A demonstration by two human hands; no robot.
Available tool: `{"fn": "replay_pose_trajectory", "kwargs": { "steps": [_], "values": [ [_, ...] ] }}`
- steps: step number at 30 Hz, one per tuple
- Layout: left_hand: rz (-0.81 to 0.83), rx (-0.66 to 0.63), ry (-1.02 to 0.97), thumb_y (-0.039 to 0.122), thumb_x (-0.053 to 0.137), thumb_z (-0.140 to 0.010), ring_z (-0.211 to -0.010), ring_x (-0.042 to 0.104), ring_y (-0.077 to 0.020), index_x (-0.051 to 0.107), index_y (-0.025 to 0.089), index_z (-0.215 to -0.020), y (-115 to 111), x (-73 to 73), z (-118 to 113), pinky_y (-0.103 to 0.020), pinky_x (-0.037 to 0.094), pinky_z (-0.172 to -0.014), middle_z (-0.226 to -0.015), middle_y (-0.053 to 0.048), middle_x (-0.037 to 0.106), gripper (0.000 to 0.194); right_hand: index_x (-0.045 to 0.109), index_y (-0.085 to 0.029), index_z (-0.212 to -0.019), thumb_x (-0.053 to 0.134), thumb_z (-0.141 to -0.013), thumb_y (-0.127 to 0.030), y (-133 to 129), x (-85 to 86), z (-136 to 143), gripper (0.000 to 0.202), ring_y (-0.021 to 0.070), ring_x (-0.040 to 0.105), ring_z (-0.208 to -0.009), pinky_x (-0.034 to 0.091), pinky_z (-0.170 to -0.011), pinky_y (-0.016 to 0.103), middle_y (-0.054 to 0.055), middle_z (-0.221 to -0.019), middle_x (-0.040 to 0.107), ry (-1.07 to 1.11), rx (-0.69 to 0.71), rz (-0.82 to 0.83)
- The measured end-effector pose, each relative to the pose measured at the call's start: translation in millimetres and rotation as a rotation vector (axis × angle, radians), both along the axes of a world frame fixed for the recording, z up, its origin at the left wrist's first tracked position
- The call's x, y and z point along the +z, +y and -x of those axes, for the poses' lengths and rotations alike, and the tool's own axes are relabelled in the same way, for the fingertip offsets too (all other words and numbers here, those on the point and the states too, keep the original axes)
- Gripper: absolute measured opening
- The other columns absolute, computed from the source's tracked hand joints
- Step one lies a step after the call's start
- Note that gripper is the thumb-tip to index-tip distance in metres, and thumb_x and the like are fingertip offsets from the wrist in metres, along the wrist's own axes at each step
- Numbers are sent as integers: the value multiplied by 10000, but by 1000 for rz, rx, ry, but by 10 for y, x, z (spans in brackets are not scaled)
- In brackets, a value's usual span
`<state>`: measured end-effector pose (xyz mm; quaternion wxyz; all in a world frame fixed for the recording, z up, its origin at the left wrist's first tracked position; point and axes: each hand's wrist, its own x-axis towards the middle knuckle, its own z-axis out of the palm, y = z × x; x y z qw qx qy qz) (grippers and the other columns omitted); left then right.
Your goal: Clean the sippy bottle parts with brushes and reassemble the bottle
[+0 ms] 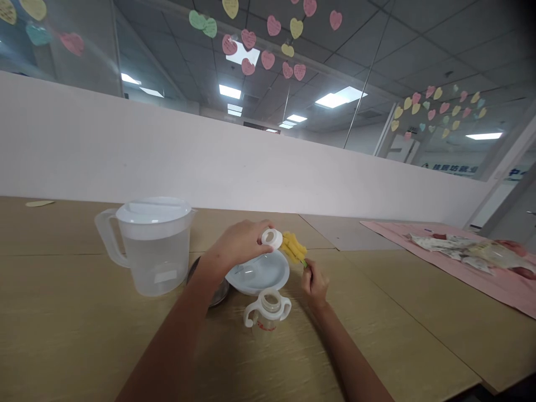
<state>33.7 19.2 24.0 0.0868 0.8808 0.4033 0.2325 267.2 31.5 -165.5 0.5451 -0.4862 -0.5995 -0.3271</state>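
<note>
My left hand [245, 241] grips a white bottle collar [272, 239] above a white bowl [259, 279]. In my right hand [315, 283] is the green handle of a brush with a yellow sponge head [293, 247]. The sponge is close beside the collar; whether they touch I cannot tell. Nearer to me, a clear baby bottle [268, 312] with two white handles and an uncovered mouth stands upright on the table. Behind my left forearm, a dark round metal dish [220, 293] is partly hidden.
A translucent lidded pitcher [157, 251] stands left of the bowl on the wooden table [62, 324]. At the right, a pink cloth [473, 268] lies under crumpled plastic and other items. A white low wall [209, 162] runs behind the table, with glass above it.
</note>
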Motion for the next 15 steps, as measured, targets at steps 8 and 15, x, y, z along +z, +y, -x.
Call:
{"fn": "replay_pose_trajectory", "kwargs": {
  "steps": [8,15],
  "values": [
    [-2,80,75,390,586,-710,-759,603,-216,602,273,-1025,46,-4,70,-274,372,-620,-884,-24,679,336,555,-148,-927,338,-818,-139,-11,13,3,243,121,500,-462,412,-489,230,7,-594,566,-28,28,-9],
    [132,235,277,203,633,-630,-844,609,-214,649,230,-931,204,-50,342,-252,408,-625,-987,-47,670,303,546,-144,-915,341,-802,-132,-27,45,1,234,127,493,-457,408,-490,238,2,-573,541,-51,35,-8]
  ]
}}
